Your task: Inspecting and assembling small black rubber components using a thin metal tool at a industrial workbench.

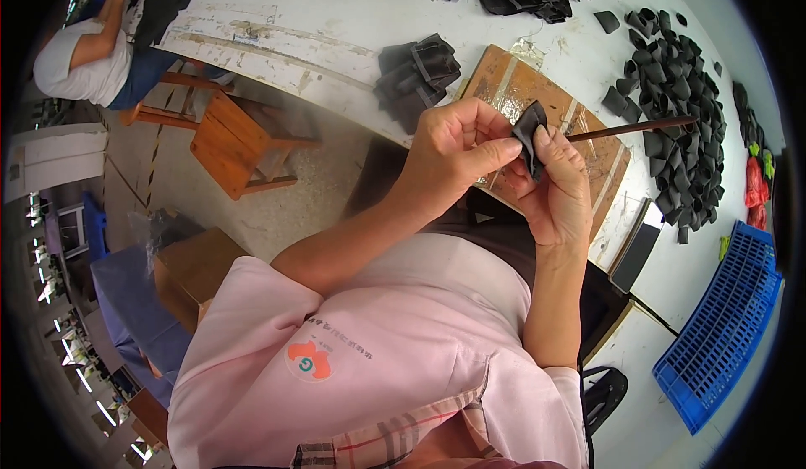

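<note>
While both hands meet, left hand (457, 146) pinching black fabric piece (531, 136), right hand (556, 185) cupping it

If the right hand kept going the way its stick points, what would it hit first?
Probably the heap of black folded pieces on the white table: the right hand holds the stick aimed there, though depth is unclear.

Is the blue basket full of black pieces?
No, the blue basket looks empty; the black pieces lie heaped on the table.

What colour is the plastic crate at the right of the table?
Blue, with a grid of slots; the crate shows best in the head view.
</note>
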A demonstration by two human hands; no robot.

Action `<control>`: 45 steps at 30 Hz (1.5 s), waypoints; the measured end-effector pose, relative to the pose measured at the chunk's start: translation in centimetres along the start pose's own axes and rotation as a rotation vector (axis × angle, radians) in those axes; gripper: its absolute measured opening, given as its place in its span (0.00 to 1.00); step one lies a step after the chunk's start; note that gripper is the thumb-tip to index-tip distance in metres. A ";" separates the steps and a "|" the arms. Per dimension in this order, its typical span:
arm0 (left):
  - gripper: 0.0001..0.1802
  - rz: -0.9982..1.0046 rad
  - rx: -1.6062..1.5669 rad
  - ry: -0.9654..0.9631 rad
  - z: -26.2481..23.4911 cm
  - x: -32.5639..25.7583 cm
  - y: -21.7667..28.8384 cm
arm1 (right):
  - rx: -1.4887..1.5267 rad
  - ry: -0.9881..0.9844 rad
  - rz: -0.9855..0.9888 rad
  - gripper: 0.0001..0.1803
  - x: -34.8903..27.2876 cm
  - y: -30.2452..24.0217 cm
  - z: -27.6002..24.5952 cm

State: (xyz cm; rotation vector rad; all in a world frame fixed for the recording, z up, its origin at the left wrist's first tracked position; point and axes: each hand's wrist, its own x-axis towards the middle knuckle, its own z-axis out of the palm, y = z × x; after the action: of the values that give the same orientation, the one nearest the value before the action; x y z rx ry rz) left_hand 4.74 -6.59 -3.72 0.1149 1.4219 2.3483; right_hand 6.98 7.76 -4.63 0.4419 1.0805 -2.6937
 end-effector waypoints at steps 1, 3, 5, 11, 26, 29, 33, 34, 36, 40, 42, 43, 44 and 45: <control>0.06 -0.001 0.036 -0.003 0.0 0.0 0.0 | 0.000 0.002 -0.005 0.07 -0.1 0.0 0.1; 0.05 0.000 0.073 -0.013 0.1 0.0 0.0 | -0.033 0.040 -0.019 0.08 -0.3 0.1 0.5; 0.04 0.026 0.149 0.050 0.1 -0.1 -0.1 | -0.502 0.157 -0.149 0.08 -0.6 0.5 0.6; 0.03 0.180 0.491 0.015 0.7 -0.4 -0.3 | -1.187 0.173 -0.803 0.10 -2.5 0.4 1.3; 0.04 -0.214 -0.205 -0.132 3.7 0.6 0.6 | -0.198 0.137 -0.277 0.03 -3.0 -2.1 -0.8; 0.04 0.555 0.608 0.100 4.8 1.2 -0.7 | 0.200 -0.098 -0.107 0.09 -2.9 -2.3 -0.3; 0.04 -0.090 -0.082 -0.070 6.2 3.1 2.1 | -0.459 0.103 -0.302 0.14 -3.7 -6.1 1.0; 0.04 -0.091 -0.079 -0.073 6.2 4.0 2.8 | -0.554 0.141 -0.375 0.15 -3.7 -7.6 1.7; 0.05 -0.427 -0.824 -0.540 6.5 5.2 4.4 | -0.543 0.044 -0.439 0.15 -3.1 -10.2 2.9; 0.06 -0.487 -0.764 -0.327 6.1 6.2 3.3 | -0.309 -0.183 -0.260 0.16 -0.2 -9.6 0.6; 0.05 -0.434 -0.657 -0.297 6.2 5.6 3.1 | -0.366 -0.131 -0.317 0.16 -0.6 -9.6 0.5; 0.05 -0.414 -0.645 -0.287 6.5 5.7 3.4 | -0.364 -0.131 -0.320 0.16 -0.6 -9.9 0.8; 0.04 -0.394 -0.631 -0.277 6.6 5.7 3.5 | -0.448 -0.113 -0.331 0.16 -0.5 -10.1 1.0; 0.03 -0.454 -0.777 -0.306 6.2 6.2 3.1 | -0.531 -0.093 -0.342 0.16 -0.5 -10.4 1.1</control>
State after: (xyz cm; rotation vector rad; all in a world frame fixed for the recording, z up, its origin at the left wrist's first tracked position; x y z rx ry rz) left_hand -0.19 -0.42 1.19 -0.0596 0.2925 2.1944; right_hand 4.10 14.41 2.97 0.0373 1.9049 -2.4985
